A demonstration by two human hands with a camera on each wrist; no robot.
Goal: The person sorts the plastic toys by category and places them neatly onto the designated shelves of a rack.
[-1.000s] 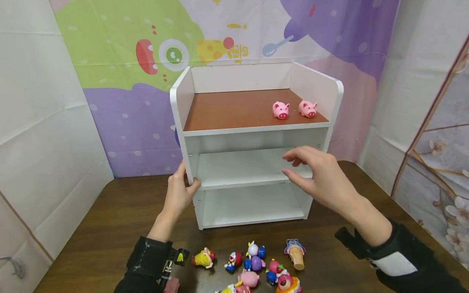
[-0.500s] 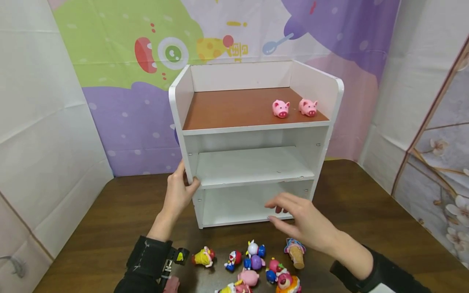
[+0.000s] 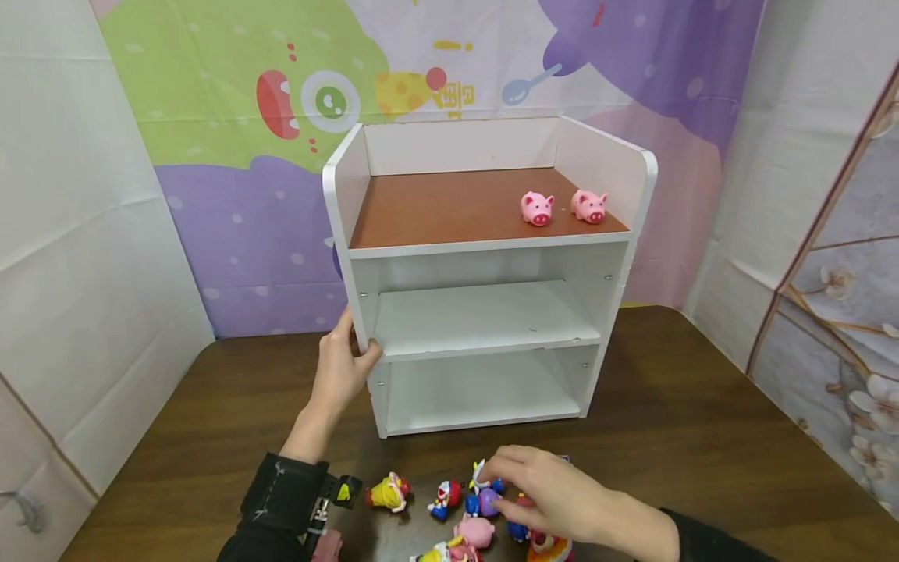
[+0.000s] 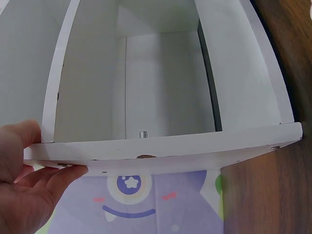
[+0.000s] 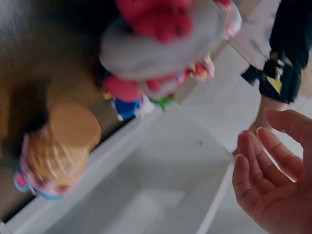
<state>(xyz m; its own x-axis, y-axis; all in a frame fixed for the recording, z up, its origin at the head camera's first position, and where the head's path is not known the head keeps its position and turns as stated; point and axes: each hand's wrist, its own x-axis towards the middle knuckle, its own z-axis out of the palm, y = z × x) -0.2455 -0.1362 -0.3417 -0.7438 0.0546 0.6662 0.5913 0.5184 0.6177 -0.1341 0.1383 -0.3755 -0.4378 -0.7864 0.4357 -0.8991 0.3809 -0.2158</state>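
Here, the left hand [image 3: 340,371] grips the left edge [image 3: 340,222] of the white shelf [image 3: 485,320], with the thumb in front. The right hand [image 3: 555,496] holds nothing, and its fingers bend loosely over the little toys [image 3: 474,531]. These lie before the shelf on the brown worktop [image 3: 702,406]. Two pink pigs [image 3: 537,209] sit up on the shelf's brown top [image 3: 442,207], towards the right.

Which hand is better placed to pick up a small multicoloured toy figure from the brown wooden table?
The right hand, most likely: empty, it hovers over the toy figures; the left hand grips the white rectangular shelf unit by its side.
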